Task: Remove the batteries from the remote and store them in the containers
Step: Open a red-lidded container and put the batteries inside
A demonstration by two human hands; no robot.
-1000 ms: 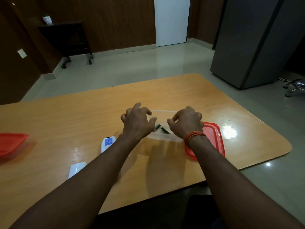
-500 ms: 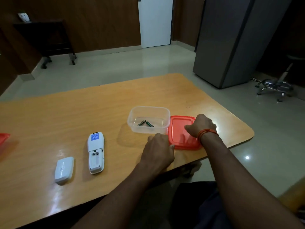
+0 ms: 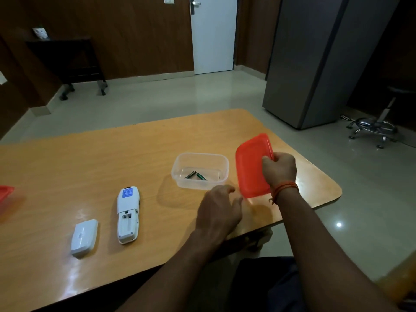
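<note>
Two dark green batteries (image 3: 195,175) lie in a clear plastic container (image 3: 221,163) on the wooden table (image 3: 90,163). My right hand (image 3: 280,168) grips a red lid (image 3: 251,167), tilted up above the table just right of the container. My left hand (image 3: 219,209) hovers below the lid's near corner with its fingers loosely curled and nothing in it. The white remote (image 3: 127,213) lies face down with its battery bay uncovered. Its white battery cover (image 3: 84,237) lies to its left.
Another red lid or container (image 3: 5,194) shows at the table's left edge. The table's rounded right corner (image 3: 335,190) is close to my right hand. A grey cabinet (image 3: 319,59) and a chair base (image 3: 373,129) stand on the floor beyond.
My hands left the container and went to the red lid. My right hand has lifted the lid off the table and tilted it upright. The camera view swung to the right.
</note>
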